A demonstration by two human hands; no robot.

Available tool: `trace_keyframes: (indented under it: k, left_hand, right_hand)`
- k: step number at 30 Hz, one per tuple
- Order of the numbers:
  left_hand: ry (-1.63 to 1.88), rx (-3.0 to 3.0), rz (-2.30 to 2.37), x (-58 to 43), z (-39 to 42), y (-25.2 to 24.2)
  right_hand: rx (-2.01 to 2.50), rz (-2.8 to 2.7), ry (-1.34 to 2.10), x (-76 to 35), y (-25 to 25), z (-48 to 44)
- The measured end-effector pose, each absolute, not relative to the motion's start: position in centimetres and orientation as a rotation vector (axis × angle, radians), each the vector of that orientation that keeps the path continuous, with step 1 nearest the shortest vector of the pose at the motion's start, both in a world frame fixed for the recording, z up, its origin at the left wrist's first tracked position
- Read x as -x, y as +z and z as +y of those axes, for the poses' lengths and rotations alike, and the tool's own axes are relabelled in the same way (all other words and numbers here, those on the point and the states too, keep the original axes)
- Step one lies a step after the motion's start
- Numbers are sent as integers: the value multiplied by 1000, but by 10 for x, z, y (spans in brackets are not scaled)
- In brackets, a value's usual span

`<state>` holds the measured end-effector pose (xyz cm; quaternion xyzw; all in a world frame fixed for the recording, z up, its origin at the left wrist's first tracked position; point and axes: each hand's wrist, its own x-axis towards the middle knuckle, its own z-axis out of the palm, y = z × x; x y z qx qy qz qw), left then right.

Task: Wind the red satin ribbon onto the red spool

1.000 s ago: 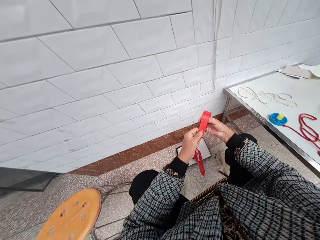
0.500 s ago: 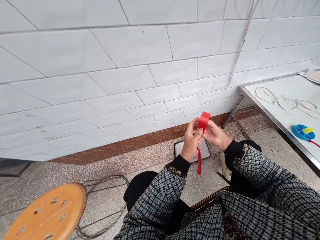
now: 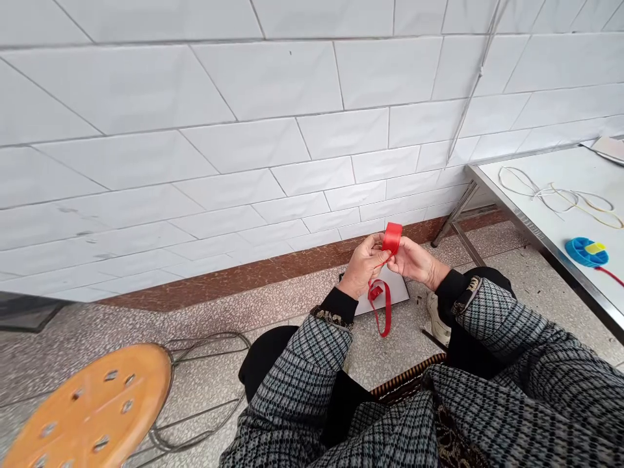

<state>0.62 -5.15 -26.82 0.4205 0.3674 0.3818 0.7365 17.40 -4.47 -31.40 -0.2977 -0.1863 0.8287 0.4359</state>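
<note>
A shiny red ribbon (image 3: 392, 236) is looped at its top between my two hands. My left hand (image 3: 364, 263) pinches the ribbon with thumb and fingers. From the right, my right hand (image 3: 414, 261) holds the same ribbon, its fingertips close to the left thumb. A long loop of the ribbon hangs below the left hand, in front of a white, dark-edged tray or box on the floor (image 3: 397, 294). Part of the fingers is hidden behind the ribbon.
An orange round stool (image 3: 92, 409) with a wire frame stands at the lower left. On the right, a metal-edged table (image 3: 517, 214) bears thin pale cords (image 3: 560, 195) and a blue spool (image 3: 582, 251) with a yellow centre. A white tiled wall (image 3: 292, 78) rises ahead.
Both hands have shifted slightly left with the ribbon. The ribbon's top loop sits a little lower, and the hanging part has spread from a narrow strip into a wider loop.
</note>
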Motion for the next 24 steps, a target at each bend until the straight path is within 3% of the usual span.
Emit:
trace_keyframes:
  k: [3, 8, 12, 17, 24]
  left_hand:
    - [776, -904, 755, 5, -51, -271]
    - [664, -855, 797, 18, -55, -281]
    - [642, -828, 877, 19, -61, -290]
    - [814, -903, 1014, 16, -59, -292]
    - [780, -929, 936, 15, -57, -289]
  right_hand:
    - [844, -810, 1920, -182, -309, -43]
    - [923, -1745, 1184, -203, -294, -24]
    - [955, -2064, 917, -210, -296, -14]
    - [1214, -1917, 926, -219, -302, -15]
    - [1244, -1536, 1313, -222, -302, -20]
